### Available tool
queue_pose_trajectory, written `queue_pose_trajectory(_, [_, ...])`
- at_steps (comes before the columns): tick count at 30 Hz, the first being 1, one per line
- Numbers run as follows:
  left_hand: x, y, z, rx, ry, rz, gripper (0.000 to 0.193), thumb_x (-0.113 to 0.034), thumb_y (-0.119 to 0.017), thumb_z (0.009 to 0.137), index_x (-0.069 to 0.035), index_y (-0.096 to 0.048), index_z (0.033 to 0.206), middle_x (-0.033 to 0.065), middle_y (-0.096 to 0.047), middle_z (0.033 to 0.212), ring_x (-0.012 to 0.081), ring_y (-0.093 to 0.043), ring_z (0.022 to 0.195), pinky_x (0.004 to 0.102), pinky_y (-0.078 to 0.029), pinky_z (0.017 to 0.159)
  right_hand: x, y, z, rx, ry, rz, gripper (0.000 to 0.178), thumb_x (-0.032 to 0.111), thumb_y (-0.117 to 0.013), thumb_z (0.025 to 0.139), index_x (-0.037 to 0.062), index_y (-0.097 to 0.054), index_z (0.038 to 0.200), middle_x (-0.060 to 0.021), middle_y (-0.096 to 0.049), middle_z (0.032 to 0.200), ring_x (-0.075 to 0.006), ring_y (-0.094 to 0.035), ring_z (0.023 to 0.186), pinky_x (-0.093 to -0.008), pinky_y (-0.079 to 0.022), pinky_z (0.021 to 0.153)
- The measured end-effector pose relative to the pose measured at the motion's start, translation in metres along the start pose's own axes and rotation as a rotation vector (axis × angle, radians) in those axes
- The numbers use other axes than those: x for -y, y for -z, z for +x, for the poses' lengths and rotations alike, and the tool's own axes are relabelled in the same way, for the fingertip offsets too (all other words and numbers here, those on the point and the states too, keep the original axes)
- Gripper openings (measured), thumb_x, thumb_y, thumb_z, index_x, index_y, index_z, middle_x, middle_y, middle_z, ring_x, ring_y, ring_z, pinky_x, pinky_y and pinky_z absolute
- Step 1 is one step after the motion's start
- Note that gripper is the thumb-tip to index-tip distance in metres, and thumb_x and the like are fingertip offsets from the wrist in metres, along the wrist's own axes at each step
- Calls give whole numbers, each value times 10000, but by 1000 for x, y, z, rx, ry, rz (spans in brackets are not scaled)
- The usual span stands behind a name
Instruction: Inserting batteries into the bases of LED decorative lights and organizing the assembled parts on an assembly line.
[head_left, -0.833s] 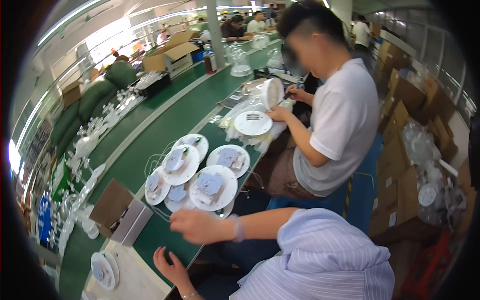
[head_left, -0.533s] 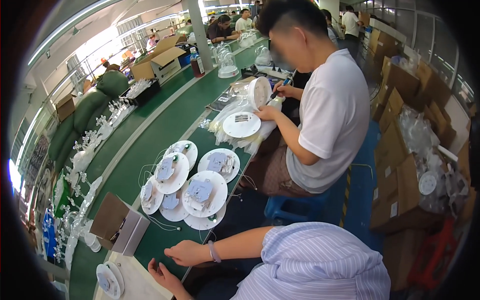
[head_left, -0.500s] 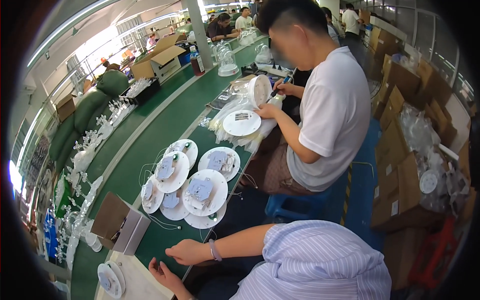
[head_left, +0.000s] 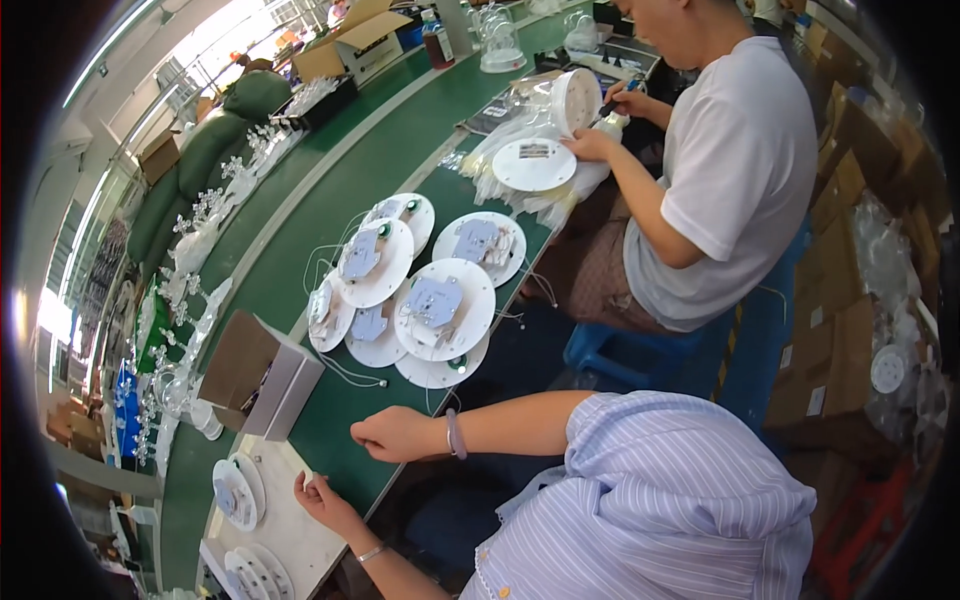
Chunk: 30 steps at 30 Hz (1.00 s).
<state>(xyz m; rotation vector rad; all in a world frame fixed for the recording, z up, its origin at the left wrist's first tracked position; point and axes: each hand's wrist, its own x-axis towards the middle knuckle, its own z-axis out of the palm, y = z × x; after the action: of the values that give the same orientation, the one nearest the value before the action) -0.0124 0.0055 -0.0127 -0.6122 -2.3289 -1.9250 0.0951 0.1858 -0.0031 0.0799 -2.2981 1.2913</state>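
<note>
My right hand (head_left: 388, 434), with a pale purple band at its wrist, hovers over the table edge. Its fingers are curled closed, and anything inside them is hidden. Nearer to me, my left hand (head_left: 324, 500) is held above a pale board (head_left: 303, 532), its fingers loosely bent and apart. A small pale spot shows at its fingertips, too small to name. Beyond my right hand lie several round white discs (head_left: 478, 290) carrying grey plastic boxes and thin wires. Left of my left hand, a similar white disc pair (head_left: 240, 492) rests on the board.
An open carton (head_left: 283, 392) stands between the discs and the board. More discs (head_left: 258, 573) lie at the near edge. A co-worker (head_left: 720, 170) works at the right on a white round part (head_left: 576, 103). Clear plastic flower-like pieces (head_left: 205, 215) line the table's left side.
The view has tilted down, so the scene sits higher and further right, and the near discs have come into sight. My hands have drawn slightly apart; both remain near the board.
</note>
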Motion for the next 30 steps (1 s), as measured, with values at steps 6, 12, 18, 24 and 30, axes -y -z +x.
queue_pose_trajectory(6, [10,6,0,-112,26,-92,303,-48,-529,773,-39,-440,1063,-27,-407,723,47,-371,595,168,-286,487,-4,-7,4,-7,9,-69,82,106,-510,704,65,-519,774,-133,-553,662,-315,-557,625,-396,-441,549])
queue_pose_trajectory(12, [12,-1,4,-98,33,-365,378,72,-464,716,-51,-442,1073,-7,-401,818,59,-407,687,182,-381,575,-6,-8,6,3,18,-166,87,94,-522,712,59,-534,791,-129,-557,689,-307,-558,626,-370,-447,541])
queue_pose_trajectory(18, [4,6,-4,-153,91,-390,307,2,-519,757,-59,-451,1050,7,-452,894,64,-457,748,186,-399,612,4,-13,4,52,21,-204,74,83,-520,717,55,-523,785,-116,-562,698,-293,-559,625,-374,-443,537])
queue_pose_trajectory(24, [-9,41,-3,-228,420,-448,259,-153,-539,808,-90,-463,1047,6,-504,912,93,-484,770,218,-414,622,3,-4,5,64,26,-222,48,62,-523,726,52,-516,772,-102,-550,680,-279,-549,599,-359,-430,516])
queue_pose_trajectory(30, [-1,102,39,-340,550,-204,304,-281,-476,857,-96,-418,1091,44,-571,880,94,-493,585,218,-421,467,1,-3,5,38,67,-233,48,60,-525,720,52,-513,766,-89,-542,661,-267,-543,580,-348,-427,503])
